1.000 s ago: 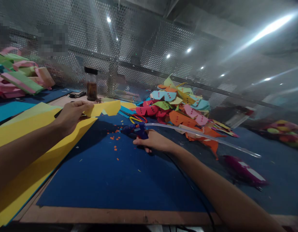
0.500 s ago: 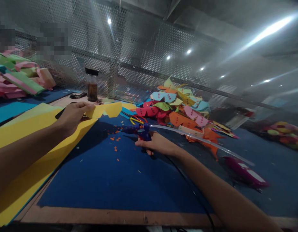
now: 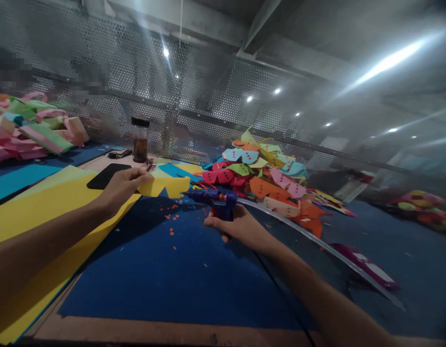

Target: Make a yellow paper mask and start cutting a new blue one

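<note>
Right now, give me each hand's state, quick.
Left hand: closed, holding a cut piece of yellow paper.
Right hand: closed, holding a blue glue gun by its grip.

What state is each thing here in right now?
Yellow strip: held in the left hand, lower edge notched
Glue gun: gripped in the right hand, nozzle near the strip
Clear glue stick: protruding from the gun's rear, curved
Jar: upright, lid on
Black slab: lying flat
Orange scraps: scattered
Paper cut-outs: heaped
Yellow sheets: layered
Purple item: lying down
Pastel paper pieces: piled
</note>
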A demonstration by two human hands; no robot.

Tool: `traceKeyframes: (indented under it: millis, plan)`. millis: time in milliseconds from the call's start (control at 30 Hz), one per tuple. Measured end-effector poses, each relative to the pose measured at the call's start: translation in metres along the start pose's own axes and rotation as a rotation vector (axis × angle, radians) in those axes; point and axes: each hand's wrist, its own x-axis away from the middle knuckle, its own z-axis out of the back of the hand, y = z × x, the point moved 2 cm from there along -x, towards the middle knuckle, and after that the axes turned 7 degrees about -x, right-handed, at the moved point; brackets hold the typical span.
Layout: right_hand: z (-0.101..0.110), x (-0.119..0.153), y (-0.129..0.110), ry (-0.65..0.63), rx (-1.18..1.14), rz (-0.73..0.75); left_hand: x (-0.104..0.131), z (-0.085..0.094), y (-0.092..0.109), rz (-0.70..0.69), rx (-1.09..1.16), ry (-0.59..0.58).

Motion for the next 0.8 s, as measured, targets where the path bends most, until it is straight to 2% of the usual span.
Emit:
traceKeyframes:
  millis: [233,400,600,800]
  plan:
    - [-0.001,0.003,-0.004,0.069,0.157,0.046,0.002,-0.003,-0.003,-0.064,-0.099,-0.059]
    - [-0.004,0.006,-0.011,0.086,0.164,0.027,0.0,-0.002,-0.008,-0.109,-0.148,-0.078]
    - [-0.005,0.003,-0.001,0.087,0.166,0.124,0.0,-0.003,-0.009,-0.141,-0.16,-0.107]
    - [-0.003,0.002,0.003,0.096,0.232,0.16,0.001,-0.003,-0.008,-0.144,-0.188,-0.102]
